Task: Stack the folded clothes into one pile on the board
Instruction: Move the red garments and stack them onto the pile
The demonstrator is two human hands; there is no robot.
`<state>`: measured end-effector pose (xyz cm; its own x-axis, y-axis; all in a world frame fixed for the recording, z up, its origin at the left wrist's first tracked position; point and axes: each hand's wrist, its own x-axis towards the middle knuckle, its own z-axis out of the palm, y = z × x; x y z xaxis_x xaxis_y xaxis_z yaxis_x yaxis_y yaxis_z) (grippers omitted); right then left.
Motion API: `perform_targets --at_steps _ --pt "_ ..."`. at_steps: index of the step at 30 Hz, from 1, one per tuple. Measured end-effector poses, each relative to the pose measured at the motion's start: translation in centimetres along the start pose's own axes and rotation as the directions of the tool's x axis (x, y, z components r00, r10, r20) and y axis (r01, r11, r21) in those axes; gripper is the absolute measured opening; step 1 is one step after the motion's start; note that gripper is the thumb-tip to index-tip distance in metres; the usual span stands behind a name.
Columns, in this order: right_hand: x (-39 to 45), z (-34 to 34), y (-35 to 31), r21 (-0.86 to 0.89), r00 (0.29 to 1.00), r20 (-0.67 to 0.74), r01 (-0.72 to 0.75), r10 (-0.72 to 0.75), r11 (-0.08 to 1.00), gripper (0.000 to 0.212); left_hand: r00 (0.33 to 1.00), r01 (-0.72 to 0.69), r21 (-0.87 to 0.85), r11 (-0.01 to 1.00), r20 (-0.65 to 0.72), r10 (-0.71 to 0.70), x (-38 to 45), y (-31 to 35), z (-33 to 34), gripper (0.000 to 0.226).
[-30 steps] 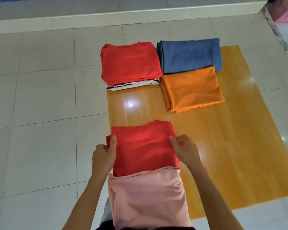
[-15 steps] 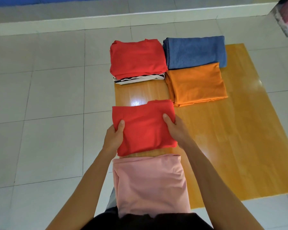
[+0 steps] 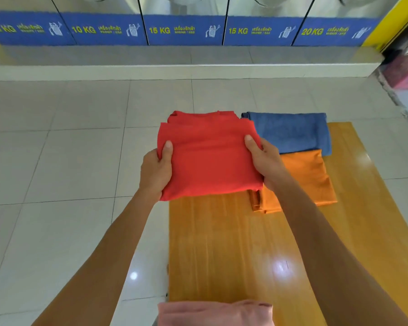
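Cloth fills the head view's centre: a folded red garment [image 3: 210, 156] is pinched at its two side edges, the left hand [image 3: 154, 171] closed on its left edge with the thumb on top, the right hand [image 3: 266, 161] closed likewise on its right edge. It is held above the far left corner of the wooden board [image 3: 222, 243]; whether it rests on anything beneath cannot be told, since the cloth hides that spot. Just right of the right-hand grip lie a folded blue garment [image 3: 292, 132] and, nearer the person, a folded orange garment [image 3: 304, 180], their edges meeting. A pink folded garment [image 3: 214, 312] sits well back from the grip, at the near edge of the view. The red piece looks light, soft and limp; it would likely sag or unfold if gripped at one point, so holding both side edges with fingers under the folds suits it.
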<state>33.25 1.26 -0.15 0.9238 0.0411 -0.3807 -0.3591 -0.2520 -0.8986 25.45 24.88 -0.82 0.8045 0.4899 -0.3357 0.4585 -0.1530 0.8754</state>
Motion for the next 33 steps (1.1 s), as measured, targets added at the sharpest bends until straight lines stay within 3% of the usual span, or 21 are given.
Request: perform_targets --at_steps 3,6,10,20,26,33 --pt "4.9 0.5 -3.4 -0.026 0.997 -0.032 0.069 -0.07 0.997 0.047 1.0 -0.024 -0.025 0.999 0.001 0.024 5.1 3.5 0.4 0.05" --pt "9.8 1.4 -4.6 -0.021 0.994 -0.052 0.096 -0.097 0.995 0.038 0.999 -0.038 -0.02 0.999 -0.013 0.038 10.0 4.8 1.4 0.048" --pt "13.3 3.2 -1.3 -0.143 0.994 -0.084 0.053 -0.066 0.988 0.039 0.995 0.095 0.069 0.993 0.03 -0.098 14.3 1.8 3.4 0.056" --pt "14.5 2.8 0.9 -0.237 0.991 -0.092 0.069 -0.093 0.969 0.021 1.0 0.02 0.127 0.992 -0.006 -0.019 14.9 -0.9 4.3 0.053" --pt "14.0 2.8 0.7 -0.297 0.994 -0.086 0.036 -0.064 0.954 0.036 0.998 0.042 0.261 0.964 0.031 -0.052 14.5 -0.1 4.4 0.055" --pt "12.5 3.5 0.9 -0.37 0.971 -0.216 0.014 -0.1 0.929 0.045 0.997 -0.004 0.371 0.929 0.067 -0.023 13.5 0.2 3.3 0.055"
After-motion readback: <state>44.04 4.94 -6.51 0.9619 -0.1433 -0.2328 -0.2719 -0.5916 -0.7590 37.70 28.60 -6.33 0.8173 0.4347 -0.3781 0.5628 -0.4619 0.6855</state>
